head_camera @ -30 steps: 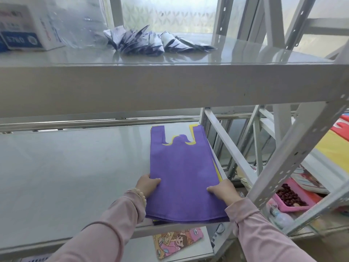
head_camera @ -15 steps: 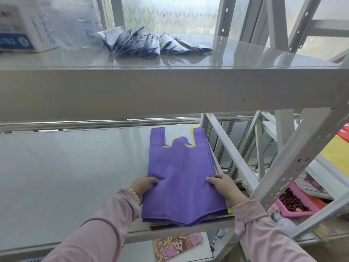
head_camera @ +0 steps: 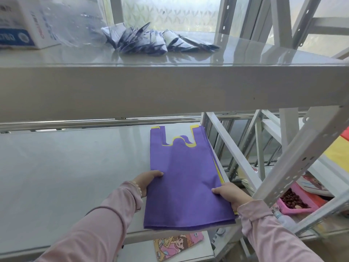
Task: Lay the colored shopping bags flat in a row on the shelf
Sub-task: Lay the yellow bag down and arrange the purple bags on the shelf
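- Two sleeves (head_camera: 98,229) in soft pink knit come in from the near edge – one per side, so the stack can be steered from both flanks at once.
- Left hand (head_camera: 146,181) is closed on the left edge of the bags (head_camera: 186,184), thumb on top and fingers tucked beneath; a bead bracelet (head_camera: 138,189) sits at the wrist.
- Right hand (head_camera: 231,195) pinches the right edge the same way, thumb lying on the purple face. My guess is that the paired grip serves to square the pile or peel the top bag off it.
- Bags: a thin stack of matte, non-woven fabric, purple on top with yellow peeking out along the right side and in the handle cut-out. They lie flat at the right end of the shelf (head_camera: 66,176), handles pointing away, near hem overhanging the front lip slightly – easier to get fingers under there.
- Shelf surface is smooth, pale grey and faintly glossy, with most of its run to the left bare, so the row is not yet laid out.
- Below, a cartoon-printed pouch (head_camera: 177,244) lies on the lower level; to the right a pink tray (head_camera: 296,203) holds dark round bits.
- Farther up, the top shelf carries crinkly dark foil packets (head_camera: 143,41) and a white box (head_camera: 20,25).
- Perforated steel uprights (head_camera: 302,157) frame the right side.
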